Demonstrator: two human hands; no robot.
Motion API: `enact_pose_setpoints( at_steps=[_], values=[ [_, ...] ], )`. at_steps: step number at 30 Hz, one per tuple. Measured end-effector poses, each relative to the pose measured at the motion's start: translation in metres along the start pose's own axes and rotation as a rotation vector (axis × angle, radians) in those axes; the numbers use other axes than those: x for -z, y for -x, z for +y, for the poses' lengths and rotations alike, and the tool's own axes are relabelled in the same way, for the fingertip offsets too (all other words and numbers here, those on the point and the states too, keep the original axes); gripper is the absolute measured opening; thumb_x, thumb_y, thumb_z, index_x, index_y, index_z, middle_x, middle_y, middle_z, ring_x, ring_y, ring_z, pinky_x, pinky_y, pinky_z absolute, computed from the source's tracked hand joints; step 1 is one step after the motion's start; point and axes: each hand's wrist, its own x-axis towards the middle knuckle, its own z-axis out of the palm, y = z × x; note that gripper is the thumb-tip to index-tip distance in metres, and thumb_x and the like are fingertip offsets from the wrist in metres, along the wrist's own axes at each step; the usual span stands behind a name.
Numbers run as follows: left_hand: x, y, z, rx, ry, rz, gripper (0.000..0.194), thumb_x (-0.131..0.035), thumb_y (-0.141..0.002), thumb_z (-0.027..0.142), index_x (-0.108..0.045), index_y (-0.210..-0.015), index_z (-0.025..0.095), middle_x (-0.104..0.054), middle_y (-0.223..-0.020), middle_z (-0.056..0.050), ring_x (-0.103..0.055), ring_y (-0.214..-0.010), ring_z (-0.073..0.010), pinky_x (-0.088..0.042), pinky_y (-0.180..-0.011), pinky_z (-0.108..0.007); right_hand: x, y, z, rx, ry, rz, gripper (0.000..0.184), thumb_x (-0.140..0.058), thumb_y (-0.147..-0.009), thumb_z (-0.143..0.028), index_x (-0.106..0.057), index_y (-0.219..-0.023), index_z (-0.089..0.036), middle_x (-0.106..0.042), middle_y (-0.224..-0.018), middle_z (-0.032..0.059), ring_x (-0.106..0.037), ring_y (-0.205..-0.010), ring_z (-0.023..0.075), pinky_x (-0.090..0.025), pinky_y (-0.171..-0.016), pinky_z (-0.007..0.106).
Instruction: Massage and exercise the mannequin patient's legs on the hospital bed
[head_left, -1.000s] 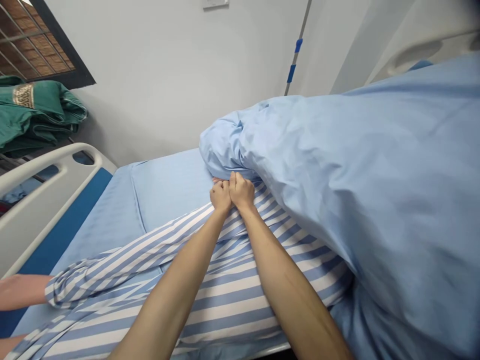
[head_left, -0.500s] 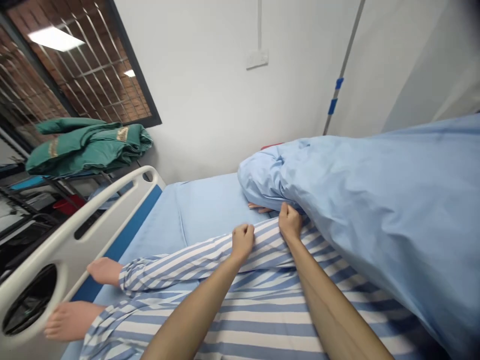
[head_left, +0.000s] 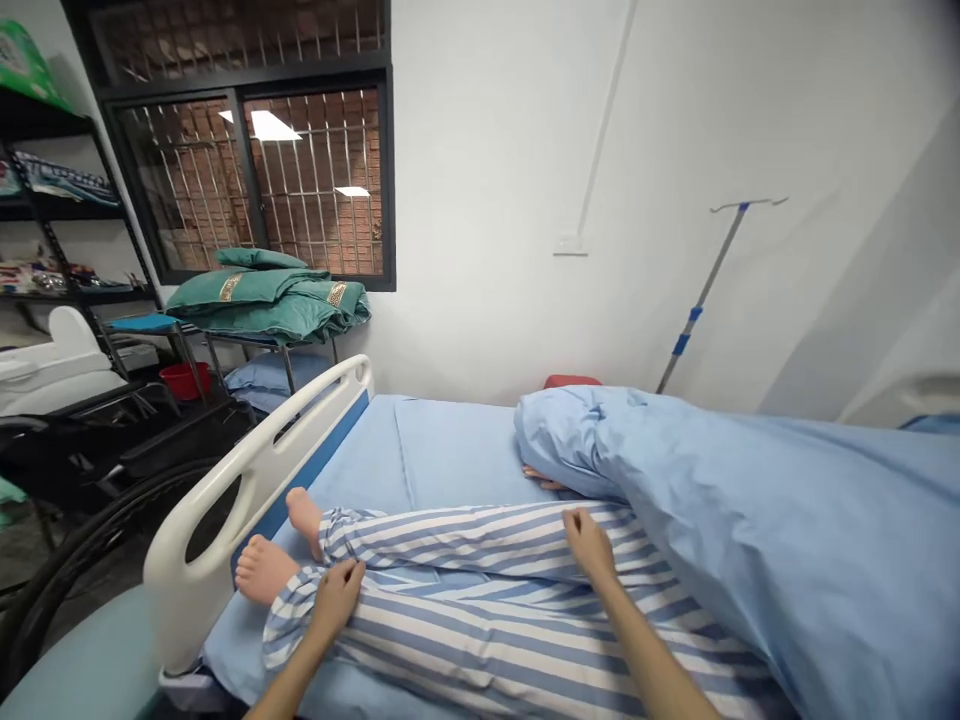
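Observation:
A figure with smooth, manikin-like feet [head_left: 262,570] lies on the bed in blue-and-white striped trousers [head_left: 487,625]. My left hand [head_left: 337,600] is at the lower part of the nearer trouser leg, close to the cuff, its fingers pinched together on the cloth. Higher up, on the farther trouser leg near the knee or thigh, my right hand [head_left: 589,545] is closed against the striped fabric. A light blue quilt [head_left: 712,490] covers the upper body to the right of my right hand. Fingers of the figure's hand [head_left: 541,478] show under the quilt's edge.
A white-and-blue footboard [head_left: 255,450] closes the bed's left end. Beyond it are a wheelchair wheel [head_left: 82,560], a red bucket [head_left: 185,381] and green folded bedding [head_left: 262,300] on a rack. An IV pole [head_left: 709,290] stands by the wall.
My left hand has moved left, from the farther thigh to the nearer leg's cuff. My right hand stays on the farther leg. The view has tilted up, showing more room.

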Motion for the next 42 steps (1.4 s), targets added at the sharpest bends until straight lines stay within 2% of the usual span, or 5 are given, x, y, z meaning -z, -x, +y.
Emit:
enact_pose_setpoints(
  at_steps=[6,10,29,34,42],
  values=[
    [-0.003,0.0,-0.009,0.083,-0.249,0.018,0.027,-0.038,-0.082,0.033,-0.056,-0.067,0.021,-0.064,-0.071,-0.001,-0.056,-0.073,-0.0154,-0.031,-0.064,-0.023,-0.026,0.119,-0.044,0.132,-0.092,-0.077,0.034,-0.032,-0.082,-0.047,-0.041,-0.06,-0.023,-0.053,-0.053,0.0001,-0.051,-0.052,0.0177,-0.036,-0.053,0.027],
    [-0.011,0.007,-0.01,0.057,-0.376,0.052,0.029,-0.035,-0.085,0.032,-0.061,-0.078,0.021,-0.067,-0.077,-0.004,-0.059,-0.074,-0.0166,-0.031,-0.063,-0.024,-0.044,0.156,-0.067,0.185,-0.031,-0.075,0.034,-0.031,-0.084,-0.045,-0.041,-0.061,-0.022,-0.054,-0.056,0.0009,-0.052,-0.055,0.0172,-0.036,-0.054,0.026],
    [0.001,0.006,-0.022,-0.118,-0.308,-0.072,0.029,-0.033,-0.087,0.027,-0.06,-0.09,0.018,-0.066,-0.084,-0.007,-0.06,-0.081,-0.0167,-0.038,-0.07,-0.025,-0.165,0.212,-0.249,0.353,-0.178,-0.153,0.034,-0.033,-0.087,-0.034,-0.047,-0.059,-0.02,-0.053,-0.052,-0.0005,-0.048,-0.051,0.0131,-0.026,-0.051,0.024],
    [0.005,0.008,-0.024,-0.146,-0.28,-0.118,0.023,-0.038,-0.084,0.02,-0.058,-0.095,0.016,-0.066,-0.091,-0.008,-0.058,-0.085,-0.0165,-0.038,-0.073,-0.026,-0.163,0.21,-0.268,0.323,-0.174,-0.201,0.035,-0.034,-0.087,-0.034,-0.048,-0.059,-0.019,-0.052,-0.052,-0.0011,-0.045,-0.05,0.012,-0.024,-0.052,0.024],
    [0.005,0.008,-0.017,-0.094,-0.257,-0.123,0.025,-0.033,-0.087,0.026,-0.057,-0.085,0.019,-0.063,-0.079,-0.005,-0.055,-0.077,-0.015,-0.036,-0.069,-0.025,-0.18,0.201,-0.25,0.207,-0.177,-0.272,0.035,-0.036,-0.083,-0.036,-0.046,-0.054,-0.019,-0.049,-0.05,-0.0012,-0.039,-0.05,0.0122,-0.022,-0.052,0.025]
  ],
)
